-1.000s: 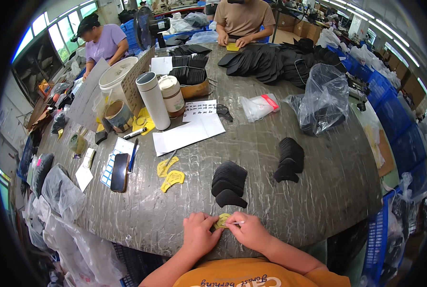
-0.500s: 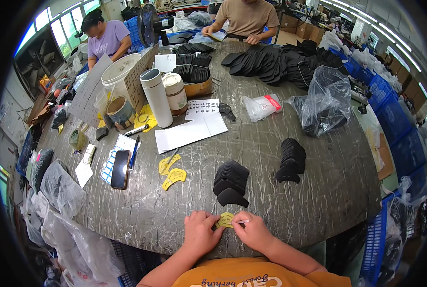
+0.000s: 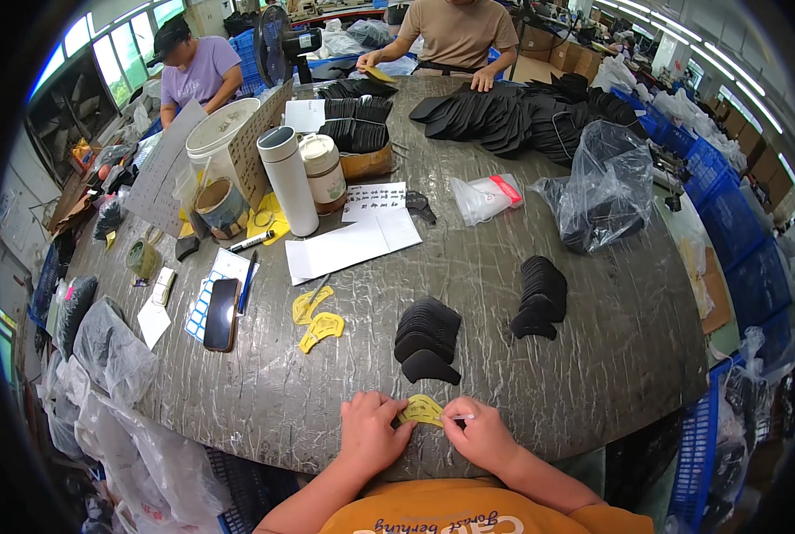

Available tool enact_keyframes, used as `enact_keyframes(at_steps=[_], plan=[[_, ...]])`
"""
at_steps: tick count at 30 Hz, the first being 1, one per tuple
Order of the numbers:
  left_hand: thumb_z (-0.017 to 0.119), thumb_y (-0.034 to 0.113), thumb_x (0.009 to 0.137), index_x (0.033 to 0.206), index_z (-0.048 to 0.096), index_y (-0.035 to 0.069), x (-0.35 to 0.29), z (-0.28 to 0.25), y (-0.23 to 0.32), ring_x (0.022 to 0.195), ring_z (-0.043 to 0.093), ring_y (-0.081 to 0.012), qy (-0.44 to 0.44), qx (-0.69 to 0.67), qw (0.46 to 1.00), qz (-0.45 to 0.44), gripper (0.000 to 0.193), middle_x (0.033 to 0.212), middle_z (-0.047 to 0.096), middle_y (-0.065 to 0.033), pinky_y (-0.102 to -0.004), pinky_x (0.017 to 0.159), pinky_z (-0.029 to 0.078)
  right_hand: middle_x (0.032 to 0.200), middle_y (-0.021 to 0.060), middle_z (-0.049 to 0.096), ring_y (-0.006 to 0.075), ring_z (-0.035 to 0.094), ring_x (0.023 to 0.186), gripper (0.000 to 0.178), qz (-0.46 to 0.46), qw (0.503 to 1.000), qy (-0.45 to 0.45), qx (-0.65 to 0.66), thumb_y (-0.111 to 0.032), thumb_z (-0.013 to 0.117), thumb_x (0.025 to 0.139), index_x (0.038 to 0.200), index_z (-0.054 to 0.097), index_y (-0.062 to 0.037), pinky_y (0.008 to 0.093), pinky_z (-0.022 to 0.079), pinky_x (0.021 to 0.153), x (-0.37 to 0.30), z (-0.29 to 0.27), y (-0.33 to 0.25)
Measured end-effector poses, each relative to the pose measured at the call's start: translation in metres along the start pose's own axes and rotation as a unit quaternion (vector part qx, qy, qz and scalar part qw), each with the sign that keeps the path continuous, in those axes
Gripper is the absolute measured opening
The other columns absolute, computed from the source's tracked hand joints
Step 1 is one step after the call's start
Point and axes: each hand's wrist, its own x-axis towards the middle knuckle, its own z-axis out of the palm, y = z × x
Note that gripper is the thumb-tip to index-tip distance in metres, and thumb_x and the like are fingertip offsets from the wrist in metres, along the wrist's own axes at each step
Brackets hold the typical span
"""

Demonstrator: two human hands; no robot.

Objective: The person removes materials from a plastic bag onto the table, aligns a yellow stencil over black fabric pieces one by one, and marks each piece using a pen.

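Observation:
At the near edge of the table lies a curved yellow template (image 3: 422,408) with slots cut in it. My left hand (image 3: 375,432) holds its left end, fingers bent and the thumb against its lower edge. In my right hand (image 3: 484,436) a thin white pen (image 3: 462,416) is pinched, its tip hidden at the template's right end. Whatever lies beneath the template is covered. Just beyond it stands a fanned stack of black curved pieces (image 3: 428,329), and a second black stack (image 3: 540,296) sits farther right. Two more yellow templates (image 3: 322,331) lie to the left, with a slim tool on one.
A phone (image 3: 221,314), a blue pen (image 3: 248,283), white paper (image 3: 353,249), a white bottle (image 3: 288,182) and a jar (image 3: 324,173) occupy the left side. Clear plastic bags (image 3: 607,191) and a black heap (image 3: 513,120) are toward the far right. Two people work across the table.
My right hand and the pen have shifted slightly right along the template. My left hand stays nearly in place. Across the table, a person's hand has moved left with a yellow piece.

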Motion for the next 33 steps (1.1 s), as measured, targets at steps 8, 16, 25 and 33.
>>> enact_keyframes(at_steps=[8,16,25,33], plan=[[0.083,0.022,0.067,0.095,0.073,0.011,-0.001,0.001,-0.002,0.090,0.057,-0.0266,-0.002,0.006,1.000,-0.007,0.031,0.090,0.062,-0.0050,-0.0413,0.076,0.038,0.081,0.0146,0.063,0.0341,0.064,0.071,0.012,0.009,1.000,0.012,0.007,0.001,0.066,0.083,0.086,0.055,-0.0031,0.0387,0.051,0.062,-0.001,0.002,0.001],[0.083,0.022,0.068,0.094,0.074,0.011,0.000,0.000,-0.001,0.089,0.057,-0.0267,0.001,0.001,1.000,-0.005,0.031,0.090,0.062,-0.0049,-0.0411,0.077,0.038,0.079,0.0137,0.062,0.0322,0.065,0.070,0.014,-0.013,1.000,0.022,-0.002,0.003,0.066,0.082,0.086,0.055,-0.0037,0.0368,0.051,0.062,-0.004,-0.004,0.003],[0.081,0.023,0.069,0.094,0.074,0.011,-0.001,0.000,-0.001,0.089,0.057,-0.0267,0.005,0.006,1.000,-0.001,0.029,0.089,0.061,-0.0052,-0.0412,0.076,0.038,0.083,0.0140,0.065,0.0351,0.064,0.076,0.011,-0.044,0.998,-0.037,0.037,-0.003,0.069,0.083,0.089,0.060,-0.0039,0.0402,0.051,0.066,0.018,0.004,-0.006],[0.080,0.023,0.069,0.093,0.074,0.013,-0.001,0.004,-0.004,0.087,0.057,-0.0256,0.019,0.002,1.000,0.010,0.027,0.088,0.061,-0.0036,-0.0411,0.074,0.038,0.084,0.0154,0.063,0.0375,0.062,0.080,0.012,-0.062,0.988,-0.140,0.023,-0.011,0.063,0.089,0.088,0.054,-0.0033,0.0440,0.050,0.071,0.037,0.012,0.001]])
